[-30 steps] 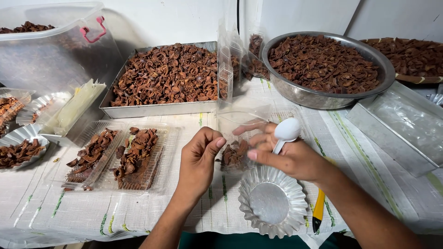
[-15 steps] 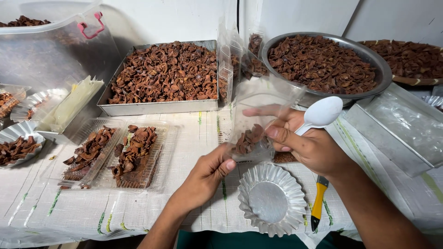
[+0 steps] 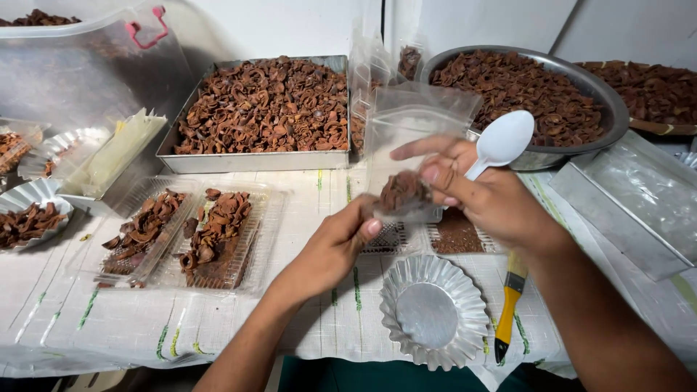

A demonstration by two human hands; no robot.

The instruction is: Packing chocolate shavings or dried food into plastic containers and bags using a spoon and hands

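My right hand (image 3: 486,199) holds a clear plastic bag (image 3: 410,138) upright, with a clump of brown dried pieces (image 3: 401,190) at its bottom. A white plastic spoon (image 3: 501,141) is also gripped in that hand, bowl pointing up. My left hand (image 3: 330,247) pinches the bag's lower left corner. Below both hands an empty fluted metal tin (image 3: 433,311) rests on the cloth-covered table (image 3: 109,327).
A rectangular metal tray (image 3: 254,161) and a round metal bowl (image 3: 602,109) full of brown pieces stand at the back. Filled clear plastic boxes (image 3: 189,232) lie at left, small filled fluted tins (image 3: 29,210) at far left. A yellow-handled brush (image 3: 510,305) lies at right.
Both hands have lifted the bag off the table and held it upright. The brown pieces have settled at its bottom. The spoon has risen with my right hand.
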